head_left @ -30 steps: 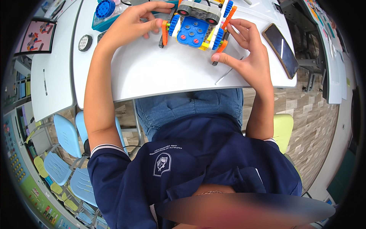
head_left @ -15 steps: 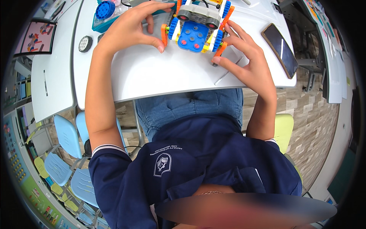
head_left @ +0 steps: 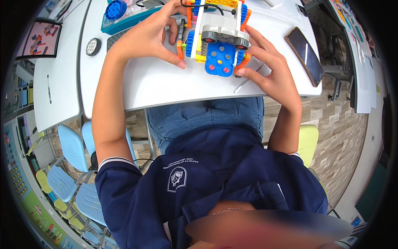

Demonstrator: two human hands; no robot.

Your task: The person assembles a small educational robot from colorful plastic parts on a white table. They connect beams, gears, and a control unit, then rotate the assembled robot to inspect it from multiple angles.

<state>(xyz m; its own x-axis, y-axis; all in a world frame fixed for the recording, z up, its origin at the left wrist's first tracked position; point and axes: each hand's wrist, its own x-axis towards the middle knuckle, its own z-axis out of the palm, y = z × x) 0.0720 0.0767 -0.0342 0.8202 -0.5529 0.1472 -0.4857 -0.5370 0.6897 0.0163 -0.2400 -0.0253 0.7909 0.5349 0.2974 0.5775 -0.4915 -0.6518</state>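
A toy robot of building bricks (head_left: 215,25) stands at the table's far middle, with a grey two-eyed sensor (head_left: 224,36), a blue studded plate (head_left: 219,59), blue gears and orange legs. My left hand (head_left: 151,35) curves around its left side, the thumb by the front orange leg and the fingers farther back, partly hidden. On the other side, my right hand (head_left: 267,60) grips the robot, thumb against the right orange leg and fingers along the edge behind it. A black cable (head_left: 203,6) loops over the robot's top.
A smartphone (head_left: 304,56) lies on the white table (head_left: 166,85) at right. A thin rod (head_left: 248,78) rests under my right hand. At left are a teal parts tray (head_left: 124,25), a blue wheel (head_left: 115,10), a grey-white wheel (head_left: 93,47) and a tablet screen (head_left: 38,39).
The toy robot has come nearer to me and slightly right, showing more of its top. My left hand has shifted a little right with it; my right hand has lowered slightly.
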